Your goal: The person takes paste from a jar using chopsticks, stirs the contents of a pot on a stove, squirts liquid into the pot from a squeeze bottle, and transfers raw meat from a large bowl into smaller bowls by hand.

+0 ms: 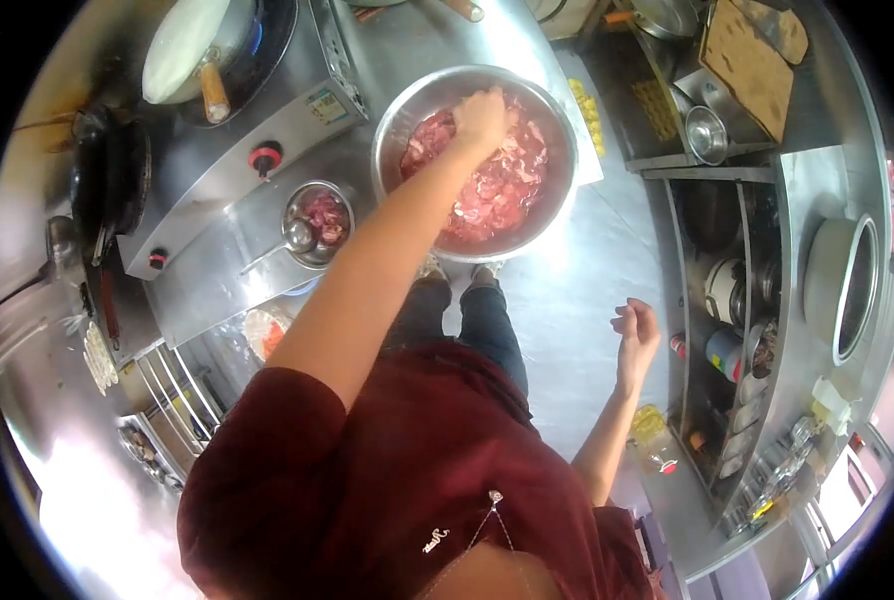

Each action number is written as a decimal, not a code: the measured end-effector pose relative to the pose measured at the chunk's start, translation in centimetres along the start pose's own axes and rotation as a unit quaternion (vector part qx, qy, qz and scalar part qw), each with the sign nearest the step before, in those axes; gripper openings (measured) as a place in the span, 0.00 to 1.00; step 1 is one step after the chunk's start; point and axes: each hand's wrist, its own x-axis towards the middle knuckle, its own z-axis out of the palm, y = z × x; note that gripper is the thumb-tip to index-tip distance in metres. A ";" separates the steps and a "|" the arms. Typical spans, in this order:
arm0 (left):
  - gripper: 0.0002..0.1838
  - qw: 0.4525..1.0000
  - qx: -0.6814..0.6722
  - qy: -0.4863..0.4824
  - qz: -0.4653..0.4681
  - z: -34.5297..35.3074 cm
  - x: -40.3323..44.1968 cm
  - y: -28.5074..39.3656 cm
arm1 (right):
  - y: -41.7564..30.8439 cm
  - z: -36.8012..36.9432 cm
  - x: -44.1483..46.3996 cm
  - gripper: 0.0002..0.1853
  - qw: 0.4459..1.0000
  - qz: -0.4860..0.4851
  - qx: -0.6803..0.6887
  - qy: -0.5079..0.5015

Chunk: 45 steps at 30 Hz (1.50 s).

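My left hand reaches into a large steel bowl of raw meat pieces. Its fingers curl down into the meat, and their tips are hidden there. Off to the right, my right hand is held in the air above the floor, fingers loosely bent and apart, with nothing in it. A smaller steel bowl with darker raw meat sits left of my forearm. A ladle rests in that bowl, its handle over the rim.
A wok with a wooden handle stands on the stove at upper left, near a red knob. Shelves along the right hold a small metal bowl, a cutting board and a large round pot. Grey floor lies between.
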 end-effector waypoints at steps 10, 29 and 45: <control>0.15 0.873 -0.424 -0.240 -0.025 -6.1 -0.6 -4.2 | -0.3 0.7 0.8 0.10 0.999 -0.020 0.022 -0.022; 0.13 0.839 -0.517 -0.163 -0.041 -19.9 -15.8 -12.6 | -3.2 6.1 1.7 0.12 0.993 -0.042 -0.025 -0.109; 0.15 0.921 -0.351 -0.109 -0.125 -12.0 -19.5 -27.4 | -5.6 11.1 -0.4 0.11 0.987 -0.056 -0.079 -0.127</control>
